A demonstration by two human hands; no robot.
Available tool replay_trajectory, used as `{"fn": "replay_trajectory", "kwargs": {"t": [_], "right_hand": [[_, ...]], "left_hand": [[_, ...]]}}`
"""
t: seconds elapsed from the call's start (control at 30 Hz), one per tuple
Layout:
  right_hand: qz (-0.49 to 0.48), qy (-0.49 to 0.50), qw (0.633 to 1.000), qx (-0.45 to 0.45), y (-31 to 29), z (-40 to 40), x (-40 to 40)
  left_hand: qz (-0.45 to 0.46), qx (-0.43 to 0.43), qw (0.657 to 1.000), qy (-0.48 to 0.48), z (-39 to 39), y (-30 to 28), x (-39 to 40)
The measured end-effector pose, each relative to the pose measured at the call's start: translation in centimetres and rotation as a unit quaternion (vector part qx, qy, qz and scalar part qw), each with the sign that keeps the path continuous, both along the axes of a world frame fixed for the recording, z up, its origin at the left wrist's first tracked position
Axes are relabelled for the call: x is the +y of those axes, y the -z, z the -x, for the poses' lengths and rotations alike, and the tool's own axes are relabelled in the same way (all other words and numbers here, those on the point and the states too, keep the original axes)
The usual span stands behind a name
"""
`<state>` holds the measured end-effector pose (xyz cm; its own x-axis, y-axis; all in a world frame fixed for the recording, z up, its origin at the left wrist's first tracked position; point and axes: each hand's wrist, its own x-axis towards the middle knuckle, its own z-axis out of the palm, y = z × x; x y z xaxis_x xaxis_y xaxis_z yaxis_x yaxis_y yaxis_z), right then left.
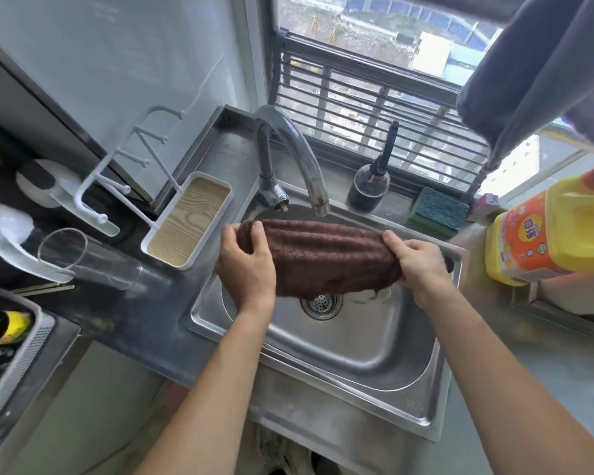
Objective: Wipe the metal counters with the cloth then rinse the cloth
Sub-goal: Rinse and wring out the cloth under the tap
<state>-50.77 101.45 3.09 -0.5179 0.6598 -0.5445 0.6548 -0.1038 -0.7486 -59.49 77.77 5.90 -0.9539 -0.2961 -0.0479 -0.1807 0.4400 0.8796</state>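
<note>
A dark brown cloth (323,255) is stretched sideways over the steel sink (340,354), just below the curved tap spout (309,173). My left hand (247,265) grips its left end and my right hand (422,265) grips its right end. The cloth hangs above the drain (321,303). No water is seen running from the tap. The metal counter (144,310) lies left of the sink.
A white tray with a wood-pattern base (189,224) and a white rack (117,186) stand left of the tap. A clear glass (83,258) lies on the counter. A dark pump bottle (371,183), a green sponge (439,210) and a yellow jug (556,231) sit on the right.
</note>
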Motion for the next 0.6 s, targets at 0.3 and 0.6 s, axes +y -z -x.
{"fn": "replay_trajectory", "kwargs": {"t": [0.3, 0.6], "right_hand": [[-0.051, -0.058, 0.996, 0.042, 0.6, -1.4, -0.1], [0.13, -0.125, 0.978, 0.11, -0.4, -2.6, 0.1]], "left_hand": [[-0.059, -0.057, 0.992, -0.101, 0.4, -0.3, -0.7], [0.029, -0.113, 0.98, 0.16, 1.0, -0.8, -1.3]]}}
